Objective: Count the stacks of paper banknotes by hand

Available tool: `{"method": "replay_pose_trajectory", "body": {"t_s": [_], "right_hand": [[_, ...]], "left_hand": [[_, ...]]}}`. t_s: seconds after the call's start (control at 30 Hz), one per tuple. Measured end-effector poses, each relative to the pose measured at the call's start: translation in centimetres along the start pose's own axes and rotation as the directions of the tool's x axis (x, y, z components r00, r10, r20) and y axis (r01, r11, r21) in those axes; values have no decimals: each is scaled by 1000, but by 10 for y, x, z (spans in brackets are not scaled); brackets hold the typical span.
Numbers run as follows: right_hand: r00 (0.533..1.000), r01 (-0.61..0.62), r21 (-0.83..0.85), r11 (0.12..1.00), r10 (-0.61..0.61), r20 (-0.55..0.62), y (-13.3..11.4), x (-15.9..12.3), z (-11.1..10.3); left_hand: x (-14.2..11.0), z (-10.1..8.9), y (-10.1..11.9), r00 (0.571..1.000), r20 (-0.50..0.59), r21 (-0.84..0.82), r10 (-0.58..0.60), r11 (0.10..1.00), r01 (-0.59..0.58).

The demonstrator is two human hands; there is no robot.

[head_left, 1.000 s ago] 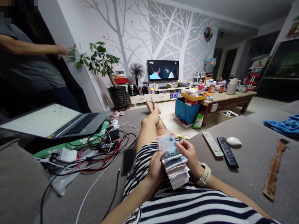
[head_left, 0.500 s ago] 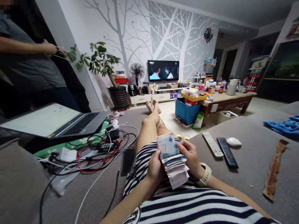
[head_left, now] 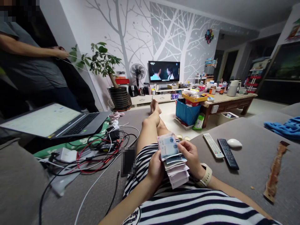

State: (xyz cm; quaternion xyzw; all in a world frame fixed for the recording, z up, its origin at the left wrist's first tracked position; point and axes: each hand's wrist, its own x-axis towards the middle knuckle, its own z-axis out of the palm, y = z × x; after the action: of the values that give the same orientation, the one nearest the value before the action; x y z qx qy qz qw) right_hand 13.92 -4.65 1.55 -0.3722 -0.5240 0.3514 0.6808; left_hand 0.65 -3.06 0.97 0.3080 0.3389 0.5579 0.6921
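Feet [head_left: 157, 108] have drawn closer together. Banknotes [head_left: 167, 144] lie between my hands, long axis pointing away from me: left hand [head_left: 155, 167] clamped on their left edge, right hand [head_left: 191, 153] pinched at the right.

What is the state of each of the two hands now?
Left hand: closed on the fanned stack of paper banknotes.
Right hand: thumb and fingertips pinched at the banknotes' upper right edge.
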Motion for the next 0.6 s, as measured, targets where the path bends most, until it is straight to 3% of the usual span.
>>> {"method": "replay_pose_trajectory", "body": {"t_s": [0.2, 0.47, 0.6], "right_hand": [[1000, -7, 0, 1000, 7, -3, 1, 1, -1], [998, -52, 63, 997, 51, 30, 3, -1, -1], [997, -61, 61, 996, 64, -38, 9, 2, -1]], "left_hand": [[3, -3, -2, 997, -31, 66, 69, 996, -67], [10, -9, -10, 1000, 21, -46, 10, 999, -9], [6, -9, -7, 1000, 16, -11, 10, 1000, -10]]}}
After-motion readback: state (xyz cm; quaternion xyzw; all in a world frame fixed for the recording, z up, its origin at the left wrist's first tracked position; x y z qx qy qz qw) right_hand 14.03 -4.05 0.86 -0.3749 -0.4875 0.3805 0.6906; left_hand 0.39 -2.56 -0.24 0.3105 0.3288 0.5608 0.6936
